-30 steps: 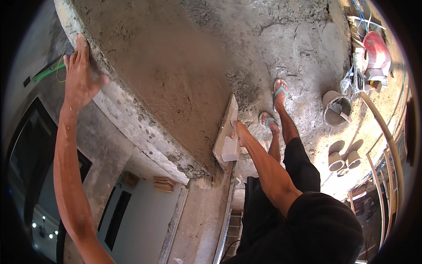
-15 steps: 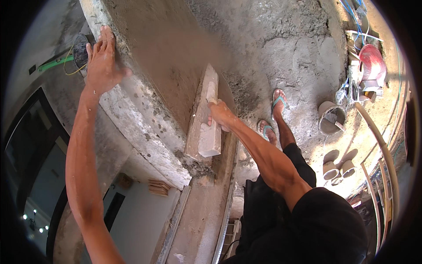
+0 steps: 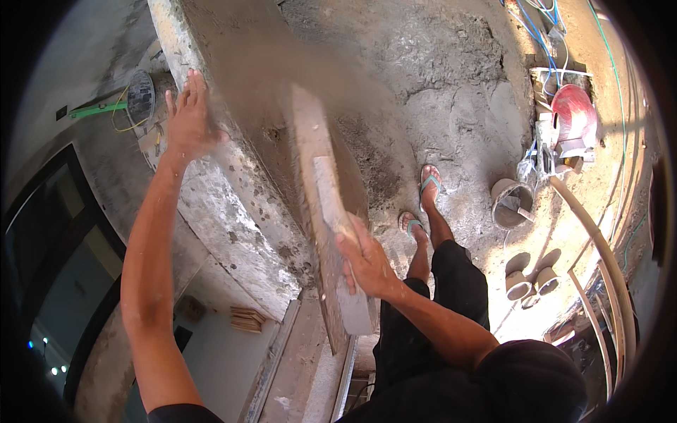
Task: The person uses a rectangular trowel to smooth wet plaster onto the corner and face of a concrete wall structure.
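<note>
My right hand (image 3: 368, 261) is wrapped round the grip of a long wooden plastering float (image 3: 310, 134). The float lies lengthwise along the plastered wall face, its far end reaching away from me and its near end close to my body. A mud-coloured blur hides part of the wall beyond its tip. My left hand (image 3: 189, 127) lies with fingers stretched out on the rough, pale concrete edge (image 3: 236, 225) of the wall and holds nothing. Whether the float's face touches the plaster cannot be made out.
Below to the right, my sandalled feet (image 3: 429, 187) stand on rough grey ground. A bucket (image 3: 509, 204), two smaller pails (image 3: 518, 285) and a red rounded container (image 3: 575, 116) stand beyond. At left are a round dark object (image 3: 141, 97) on a green strip and a dark-framed window (image 3: 63, 247).
The float has come nearer my body along the wall and is turned to a different angle, with my right hand still round its grip. My left hand stays on the concrete edge.
</note>
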Available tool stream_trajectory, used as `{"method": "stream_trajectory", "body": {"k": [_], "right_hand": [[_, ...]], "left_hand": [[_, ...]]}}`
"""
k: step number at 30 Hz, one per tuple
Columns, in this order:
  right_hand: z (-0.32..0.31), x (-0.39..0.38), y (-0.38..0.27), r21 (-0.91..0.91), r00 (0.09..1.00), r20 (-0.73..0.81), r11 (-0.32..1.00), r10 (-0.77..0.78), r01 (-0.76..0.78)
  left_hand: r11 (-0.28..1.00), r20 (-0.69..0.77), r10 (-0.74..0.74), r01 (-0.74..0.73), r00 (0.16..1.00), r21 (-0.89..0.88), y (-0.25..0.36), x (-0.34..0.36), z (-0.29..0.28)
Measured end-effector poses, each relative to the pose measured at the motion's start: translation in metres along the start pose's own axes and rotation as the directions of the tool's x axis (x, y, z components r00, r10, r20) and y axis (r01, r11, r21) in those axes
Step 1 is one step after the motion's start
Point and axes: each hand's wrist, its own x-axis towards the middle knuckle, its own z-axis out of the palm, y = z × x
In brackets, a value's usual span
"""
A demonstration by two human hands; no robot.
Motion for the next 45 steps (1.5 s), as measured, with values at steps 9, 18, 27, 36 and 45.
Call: {"method": "stream_trajectory", "body": {"k": [9,18,27,36,45], "right_hand": [[-0.093,0.261,0.113,0.47,0.898,-0.24,0.853,0.369,-0.225],[0.025,0.221,-0.002,0.203,0.954,-0.097,0.944,0.285,-0.261],[0.125,0.085,-0.117,0.182,0.995,0.103,0.983,-0.005,-0.014],[0.013,0.114,-0.138,0.131,0.903,-0.119,0.895,-0.413,0.427],[-0.065,0.27,-0.013,0.289,0.965,-0.236,0.956,0.11,-0.038]], "left_hand": [[0.992,-0.099,0.094,-0.102,0.991,-0.074,0.002,0.014,0.019],[0.995,-0.081,0.046,-0.053,0.996,-0.08,-0.013,-0.006,0.012],[0.99,-0.149,0.103,-0.087,0.983,0.115,-0.044,0.003,0.049],[0.994,-0.056,0.007,-0.013,0.998,-0.107,-0.006,-0.008,-0.005],[1.0,0.127,-0.029,0.029,0.991,0.001,0.006,0.001,-0.015]]}}
